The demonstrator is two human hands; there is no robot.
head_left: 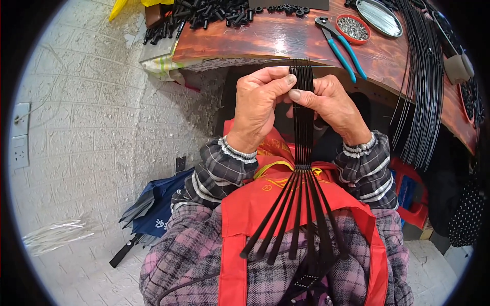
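Over your red apron (242, 204), the black ribs (303, 145) run lengthwise away from you; your left hand (259, 103) pinches their left side, your right hand (338, 106) their right; both touch, so neither is nearer.

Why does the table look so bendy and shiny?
Head view: the wide fisheye lens curves the reddish-brown wooden table, and light glares white near its front edge; head view: the handheld flat fan of thin black strands looks fairly sharp, but dark.
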